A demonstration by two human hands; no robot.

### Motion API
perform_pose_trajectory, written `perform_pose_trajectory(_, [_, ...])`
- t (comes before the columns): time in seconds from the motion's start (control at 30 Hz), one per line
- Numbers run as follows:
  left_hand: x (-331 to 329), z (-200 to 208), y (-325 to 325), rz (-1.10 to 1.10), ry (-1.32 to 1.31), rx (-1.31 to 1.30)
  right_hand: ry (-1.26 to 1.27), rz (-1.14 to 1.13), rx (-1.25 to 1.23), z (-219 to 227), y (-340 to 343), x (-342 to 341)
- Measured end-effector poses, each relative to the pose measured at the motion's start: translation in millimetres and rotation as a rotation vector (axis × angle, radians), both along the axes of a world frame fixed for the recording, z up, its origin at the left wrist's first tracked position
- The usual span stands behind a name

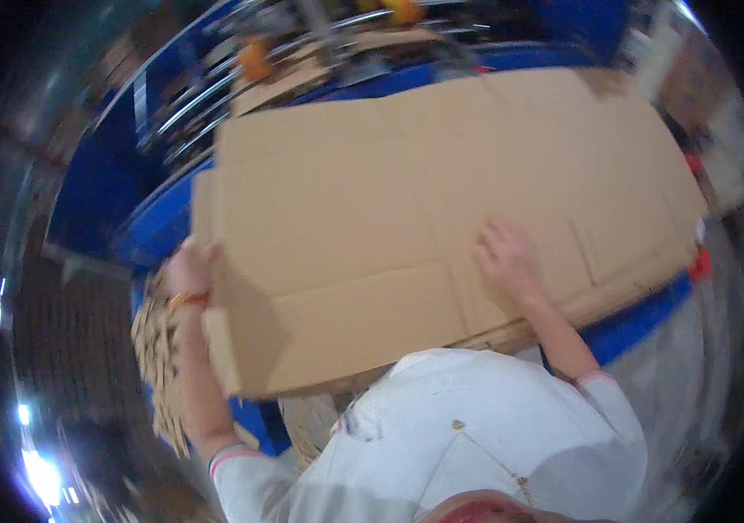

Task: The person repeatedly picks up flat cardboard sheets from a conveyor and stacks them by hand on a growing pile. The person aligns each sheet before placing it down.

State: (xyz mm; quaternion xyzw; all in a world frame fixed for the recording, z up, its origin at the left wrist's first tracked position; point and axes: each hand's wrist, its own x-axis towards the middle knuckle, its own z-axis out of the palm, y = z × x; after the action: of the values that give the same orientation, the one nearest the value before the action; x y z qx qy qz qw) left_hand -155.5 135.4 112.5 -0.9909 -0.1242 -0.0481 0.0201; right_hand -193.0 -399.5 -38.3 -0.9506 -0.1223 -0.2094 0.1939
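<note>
Flattened cardboard box blank (442, 218), large, tan, creased into panels and flaps, lies directly ahead of the person and spans nearly the whole width between both arms. Long axis runs left to right, tilted slightly, the right end farther away and higher in the view. It rests over the blue machine bed (642, 322), above a stack of similar cardboard sheets (158, 349) whose edges show at the near left. Left hand (189, 272) is at the blank's left edge, near its near-left corner; fingers appear curled around that edge, though the grip itself is partly hidden behind the sheet. Right hand (505, 254) lies flat on the top face, fingers spread, toward the near edge and right of centre. Each hand is already in contact; the left works the edge, the right bears on the surface. Metal rails (215, 96) beyond the far edge, blurred.
</note>
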Motion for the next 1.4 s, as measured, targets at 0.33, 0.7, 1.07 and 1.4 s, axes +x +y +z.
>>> perform_pose_trajectory(0.33, [-55.8,119.5,-78.4,-0.435,-0.270,-1.531,-0.083,0.043,0.075,16.9,-4.0,-7.0])
perform_pose_trajectory(0.7, [-166.6,-100.3,-131.5,-0.160,-0.402,-0.550,-0.193,-0.318,0.263,3.2,-31.7,-70.5])
perform_pose_trajectory(1.07, [-172.3,49.3,30.9,-0.078,-0.885,-1.038,-0.285,-0.572,2.004,-64.3,-298.2,-171.7])
perform_pose_trajectory(1.4, [-162.7,-8.8,-29.7,-0.075,-0.863,-0.909,-0.481,-0.526,0.948,69.7,-70.5,-115.2])
